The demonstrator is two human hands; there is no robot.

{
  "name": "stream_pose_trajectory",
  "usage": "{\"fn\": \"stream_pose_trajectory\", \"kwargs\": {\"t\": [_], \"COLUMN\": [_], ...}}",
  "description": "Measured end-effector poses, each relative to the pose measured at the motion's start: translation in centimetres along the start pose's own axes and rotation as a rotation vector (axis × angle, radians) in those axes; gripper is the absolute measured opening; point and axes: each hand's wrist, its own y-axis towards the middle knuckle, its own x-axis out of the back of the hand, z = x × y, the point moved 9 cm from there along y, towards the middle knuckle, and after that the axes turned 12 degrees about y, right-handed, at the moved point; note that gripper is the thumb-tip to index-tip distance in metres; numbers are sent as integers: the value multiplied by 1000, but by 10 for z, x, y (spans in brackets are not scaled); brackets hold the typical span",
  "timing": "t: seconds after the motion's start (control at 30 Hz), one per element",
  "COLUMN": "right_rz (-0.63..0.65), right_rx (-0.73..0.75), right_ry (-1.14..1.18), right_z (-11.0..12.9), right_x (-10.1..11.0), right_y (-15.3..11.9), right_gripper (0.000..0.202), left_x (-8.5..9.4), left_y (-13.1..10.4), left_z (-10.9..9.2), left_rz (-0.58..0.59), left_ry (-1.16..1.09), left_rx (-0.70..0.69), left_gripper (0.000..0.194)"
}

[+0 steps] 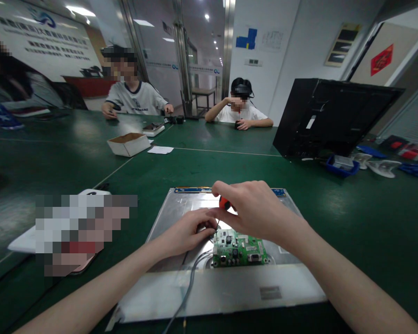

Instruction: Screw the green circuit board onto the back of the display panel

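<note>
Cables (191,283) run up to the left edge of the green circuit board (242,250), which lies on the flat panel (174,211). By its far-left corner, the left hand (188,232) curls its fingers; whether they pinch anything I cannot tell. The right hand (256,206) is clamped on a red-and-black screwdriver (224,203). Screw work seems in hand, calling for a steady tip. Beyond stands a box (127,148).

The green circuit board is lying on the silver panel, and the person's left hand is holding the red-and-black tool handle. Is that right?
Not quite: it's the other hand. The head view shows the right hand holding the red-and-black tool handle. The green circuit board is indeed lying on the silver panel.
</note>
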Motion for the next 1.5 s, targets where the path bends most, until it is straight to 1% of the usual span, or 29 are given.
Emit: {"fn": "stream_pose_trajectory", "kwargs": {"t": [0.13,0.27,0.37,0.47,0.63,0.73,0.83,0.97,1.1,1.2,1.37,1.5], "right_rz": [-10,-7,-4,-20,-32,-29,-13,-21,-37,-41,-37,-36], "right_rx": [-11,17,30,18,17,18,13,10,-6,-7,1,-35], "right_ry": [-15,27,25,-2,-19,1,1,-19,-25,-4,-6,-51], "right_z": [0,5,5,2,3,4,3,1,0,1,1,-4], "right_x": [0,2,2,3,1,2,2,2,3,4,3,2], "right_y": [0,-2,-3,-1,0,-1,-1,-1,-1,-1,-1,-1], "right_gripper": [10,17,15,17,9,16,15,20,13,19,21,24], "left_x": [0,2,3,2,0,0,0,-1,-1,-1,0,0], "left_y": [0,0,0,0,-1,-1,0,-1,-1,-1,0,0], "left_z": [0,0,-2,-3,1,2,2,2,4,5,1,-2], "left_rz": [3,-15,-39,-37,-22,-23,-19,-13,-6,-9,-9,6], "left_ry": [25,29,14,-15,35,47,31,4,50,52,35,77], "left_rx": [-5,-12,-25,-28,-26,-19,-17,-6,-5,-4,-13,-19], "left_gripper": [8,5,5,7,7,7,6,7,6,7,8,9]}}
